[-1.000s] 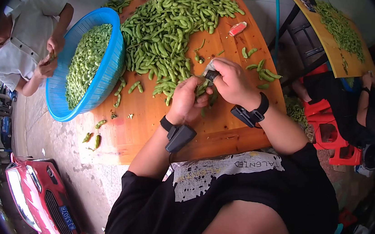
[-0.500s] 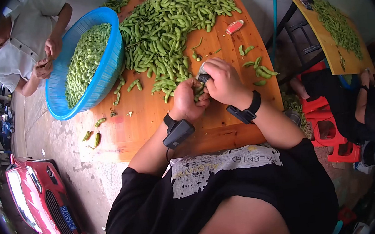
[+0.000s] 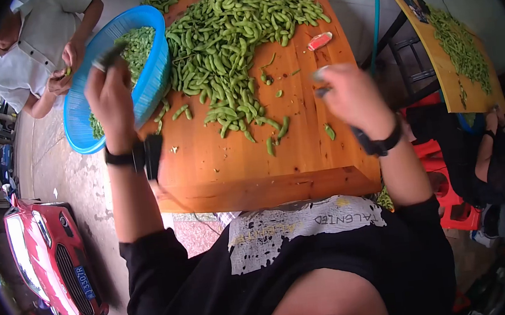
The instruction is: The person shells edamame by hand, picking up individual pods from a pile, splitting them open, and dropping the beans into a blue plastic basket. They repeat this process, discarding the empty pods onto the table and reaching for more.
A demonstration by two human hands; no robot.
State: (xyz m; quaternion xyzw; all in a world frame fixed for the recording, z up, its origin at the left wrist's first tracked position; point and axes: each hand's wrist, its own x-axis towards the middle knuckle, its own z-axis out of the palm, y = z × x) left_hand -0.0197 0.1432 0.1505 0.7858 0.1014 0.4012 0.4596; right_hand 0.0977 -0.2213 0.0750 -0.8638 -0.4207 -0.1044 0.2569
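Observation:
My left hand (image 3: 109, 89) is raised over the near rim of the blue basket (image 3: 158, 63), which holds shelled green beans (image 3: 138, 51). Motion blurs its fingers, and something dark shows at their tips; whether they hold anything is unclear. On the right, my right hand (image 3: 353, 94) hovers above the wooden table (image 3: 305, 127), also blurred. Something dark and pale shows at its fingertips, too smeared to make out. Between and beyond the hands lies a heap of green pods (image 3: 216, 50), with a few loose pods (image 3: 278, 135) nearer me.
A co-worker's hands (image 3: 65, 72) are beyond the basket at the left. A red and white item (image 3: 320, 41) lies on the table. Farther right are a second table with pods (image 3: 443, 39), another person (image 3: 499, 162) and red stools (image 3: 454, 198). A red car (image 3: 51, 258) is at left.
My hands have parted from the table's middle: the left has moved left over the basket, the right to the right. Several pods at the right and left edges are gone or hidden.

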